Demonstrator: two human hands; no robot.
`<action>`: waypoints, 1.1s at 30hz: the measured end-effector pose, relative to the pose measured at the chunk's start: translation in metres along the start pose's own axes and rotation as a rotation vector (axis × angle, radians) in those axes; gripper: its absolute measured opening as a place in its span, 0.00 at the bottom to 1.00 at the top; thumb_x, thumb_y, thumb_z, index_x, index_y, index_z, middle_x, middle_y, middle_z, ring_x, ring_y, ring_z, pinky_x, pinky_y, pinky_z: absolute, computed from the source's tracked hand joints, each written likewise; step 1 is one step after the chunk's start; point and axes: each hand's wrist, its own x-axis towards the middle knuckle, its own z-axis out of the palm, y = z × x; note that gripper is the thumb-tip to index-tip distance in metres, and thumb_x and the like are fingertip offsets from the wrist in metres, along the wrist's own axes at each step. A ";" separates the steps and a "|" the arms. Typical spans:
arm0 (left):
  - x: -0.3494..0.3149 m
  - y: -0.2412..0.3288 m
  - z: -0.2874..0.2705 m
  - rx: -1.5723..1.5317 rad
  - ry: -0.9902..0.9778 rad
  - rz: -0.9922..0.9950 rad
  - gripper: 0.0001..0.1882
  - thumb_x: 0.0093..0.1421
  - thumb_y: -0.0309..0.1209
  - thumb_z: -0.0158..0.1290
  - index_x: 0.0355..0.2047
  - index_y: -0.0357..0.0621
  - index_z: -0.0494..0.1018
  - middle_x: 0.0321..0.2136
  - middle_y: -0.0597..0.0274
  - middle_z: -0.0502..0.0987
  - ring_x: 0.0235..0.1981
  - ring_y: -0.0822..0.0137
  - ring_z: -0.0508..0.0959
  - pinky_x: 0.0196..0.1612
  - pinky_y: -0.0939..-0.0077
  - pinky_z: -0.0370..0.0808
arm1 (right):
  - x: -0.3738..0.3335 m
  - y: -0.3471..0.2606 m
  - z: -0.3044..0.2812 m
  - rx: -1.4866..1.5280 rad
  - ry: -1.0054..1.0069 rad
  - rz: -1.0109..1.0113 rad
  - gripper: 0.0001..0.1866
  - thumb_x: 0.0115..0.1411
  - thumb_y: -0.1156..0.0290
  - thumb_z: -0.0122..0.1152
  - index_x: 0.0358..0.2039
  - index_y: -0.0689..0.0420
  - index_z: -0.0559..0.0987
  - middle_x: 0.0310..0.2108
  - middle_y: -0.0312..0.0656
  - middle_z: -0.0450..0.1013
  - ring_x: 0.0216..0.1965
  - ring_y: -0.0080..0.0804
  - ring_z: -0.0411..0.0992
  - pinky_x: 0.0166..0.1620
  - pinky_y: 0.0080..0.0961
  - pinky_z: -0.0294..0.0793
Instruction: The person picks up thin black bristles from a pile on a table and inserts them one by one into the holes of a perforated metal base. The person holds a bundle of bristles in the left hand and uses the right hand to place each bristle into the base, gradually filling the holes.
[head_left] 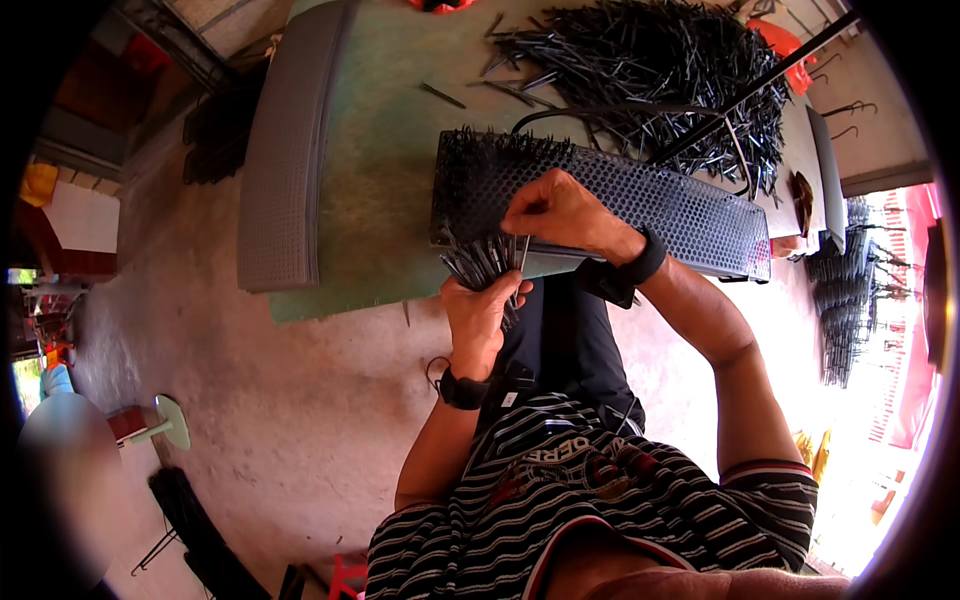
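Note:
My left hand (474, 318) is closed around a bundle of thin dark sticks (482, 262), whose ends fan out above the thumb at the table's near edge. Just above and to the right, my right hand (566, 210) is bent in a pinch; what its fingertips hold is too small to make out. Beneath that hand lies a long dark board full of round holes (660, 205). Many upright black pieces (490, 165) stand crowded in the board's left end, while the holes along its middle and right show bare.
A heap of loose black sticks (660, 75) covers the far right of the green table (380, 170). Grey perforated sheets (285, 150) are stacked along its left side. A dark bar (760, 85) slants over the board. Black racks (840, 295) stand at right.

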 end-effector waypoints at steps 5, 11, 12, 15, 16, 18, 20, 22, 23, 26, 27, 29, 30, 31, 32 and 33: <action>0.000 0.002 0.000 0.018 -0.002 -0.018 0.08 0.49 0.17 0.57 0.31 0.33 0.73 0.25 0.54 0.78 0.22 0.62 0.79 0.20 0.75 0.76 | -0.007 -0.004 0.005 0.063 0.144 0.060 0.08 0.53 0.73 0.61 0.29 0.66 0.79 0.19 0.38 0.74 0.20 0.17 0.70 0.22 0.16 0.68; 0.002 0.003 -0.006 -0.102 0.000 -0.129 0.10 0.50 0.18 0.57 0.35 0.33 0.73 0.28 0.53 0.78 0.23 0.60 0.80 0.21 0.73 0.78 | -0.007 0.003 0.013 0.264 0.113 0.083 0.09 0.55 0.73 0.60 0.32 0.66 0.77 0.17 0.37 0.72 0.17 0.18 0.70 0.19 0.14 0.68; 0.001 0.002 -0.005 -0.116 0.013 -0.119 0.10 0.50 0.18 0.57 0.34 0.34 0.73 0.27 0.54 0.78 0.22 0.61 0.80 0.20 0.74 0.77 | -0.008 0.003 0.015 0.278 0.100 0.071 0.09 0.55 0.73 0.60 0.32 0.66 0.77 0.17 0.37 0.72 0.16 0.18 0.70 0.19 0.14 0.69; 0.000 0.001 -0.003 -0.141 0.035 -0.101 0.09 0.50 0.19 0.57 0.33 0.35 0.73 0.26 0.56 0.78 0.22 0.63 0.80 0.20 0.75 0.77 | -0.013 -0.004 0.020 0.256 0.057 0.131 0.07 0.55 0.75 0.60 0.30 0.67 0.77 0.17 0.37 0.72 0.15 0.19 0.70 0.19 0.15 0.70; 0.000 0.001 -0.004 -0.135 0.035 -0.098 0.10 0.50 0.19 0.57 0.34 0.35 0.73 0.27 0.55 0.78 0.23 0.62 0.80 0.20 0.74 0.77 | -0.014 -0.003 0.020 0.275 0.022 0.169 0.07 0.54 0.75 0.60 0.29 0.67 0.77 0.17 0.37 0.72 0.15 0.19 0.70 0.19 0.15 0.70; 0.000 0.001 -0.004 -0.137 0.040 -0.091 0.10 0.51 0.20 0.58 0.35 0.35 0.73 0.28 0.54 0.78 0.24 0.61 0.80 0.21 0.73 0.77 | -0.017 -0.001 0.019 0.313 -0.048 0.244 0.07 0.54 0.76 0.60 0.28 0.68 0.78 0.17 0.38 0.73 0.16 0.20 0.71 0.19 0.15 0.70; -0.001 0.001 -0.004 -0.152 0.052 -0.085 0.10 0.51 0.20 0.58 0.35 0.36 0.73 0.28 0.54 0.78 0.24 0.62 0.80 0.21 0.73 0.77 | -0.020 -0.001 0.022 0.309 -0.027 0.217 0.07 0.54 0.76 0.60 0.26 0.68 0.78 0.18 0.39 0.73 0.17 0.19 0.71 0.19 0.15 0.70; -0.002 -0.002 -0.005 -0.157 0.076 -0.040 0.11 0.51 0.21 0.59 0.35 0.37 0.73 0.28 0.55 0.78 0.25 0.63 0.80 0.22 0.73 0.77 | -0.024 -0.001 0.025 0.307 0.022 0.187 0.07 0.54 0.75 0.60 0.25 0.68 0.78 0.17 0.39 0.73 0.17 0.20 0.71 0.19 0.16 0.71; -0.002 -0.004 -0.006 -0.159 0.088 -0.017 0.11 0.51 0.21 0.59 0.35 0.37 0.73 0.28 0.56 0.78 0.25 0.63 0.80 0.22 0.73 0.77 | -0.026 0.001 0.028 0.306 0.061 0.172 0.08 0.54 0.74 0.60 0.25 0.68 0.78 0.16 0.40 0.73 0.16 0.21 0.72 0.19 0.17 0.71; 0.002 -0.007 -0.010 -0.159 0.152 0.059 0.11 0.51 0.21 0.59 0.35 0.38 0.73 0.27 0.58 0.77 0.25 0.64 0.79 0.23 0.71 0.78 | -0.040 -0.004 0.033 0.248 0.287 0.040 0.06 0.52 0.77 0.60 0.27 0.68 0.77 0.19 0.42 0.74 0.18 0.24 0.73 0.20 0.19 0.72; 0.003 -0.007 -0.015 -0.157 0.128 0.028 0.10 0.51 0.21 0.59 0.35 0.38 0.73 0.27 0.58 0.77 0.25 0.64 0.79 0.23 0.71 0.78 | -0.043 -0.005 0.033 0.218 0.380 -0.019 0.05 0.50 0.79 0.59 0.28 0.67 0.77 0.21 0.42 0.74 0.19 0.25 0.74 0.21 0.20 0.72; 0.005 -0.003 -0.024 -0.150 0.079 -0.033 0.10 0.51 0.22 0.58 0.35 0.39 0.73 0.26 0.60 0.76 0.26 0.64 0.79 0.24 0.70 0.78 | -0.046 -0.001 0.028 -0.252 0.547 -0.583 0.06 0.47 0.79 0.62 0.28 0.64 0.78 0.24 0.41 0.74 0.20 0.26 0.73 0.21 0.21 0.72; 0.004 0.000 -0.024 -0.183 0.012 -0.086 0.09 0.52 0.22 0.58 0.35 0.39 0.73 0.26 0.60 0.76 0.26 0.64 0.78 0.24 0.70 0.78 | -0.049 0.002 0.024 -0.494 0.618 -0.864 0.07 0.46 0.80 0.63 0.28 0.63 0.78 0.25 0.40 0.74 0.21 0.26 0.73 0.22 0.21 0.72; 0.002 0.006 -0.023 -0.214 -0.057 -0.142 0.09 0.52 0.22 0.57 0.35 0.39 0.73 0.27 0.60 0.76 0.26 0.64 0.78 0.24 0.70 0.78 | -0.052 0.005 0.023 -0.632 0.480 -0.960 0.15 0.37 0.76 0.65 0.30 0.62 0.78 0.30 0.42 0.73 0.25 0.31 0.74 0.27 0.24 0.75; 0.000 0.009 -0.023 -0.244 -0.125 -0.198 0.08 0.53 0.22 0.57 0.35 0.39 0.73 0.27 0.60 0.76 0.27 0.64 0.78 0.25 0.69 0.78 | -0.054 0.006 0.026 -0.696 0.428 -1.018 0.17 0.36 0.74 0.66 0.31 0.62 0.78 0.31 0.43 0.73 0.27 0.32 0.74 0.29 0.25 0.75; 0.001 0.004 -0.024 -0.315 -0.200 -0.170 0.08 0.54 0.23 0.55 0.35 0.39 0.73 0.29 0.60 0.76 0.28 0.65 0.78 0.27 0.68 0.79 | -0.056 0.004 0.031 -0.758 0.375 -1.076 0.19 0.35 0.72 0.66 0.31 0.63 0.78 0.31 0.44 0.73 0.29 0.32 0.74 0.30 0.26 0.75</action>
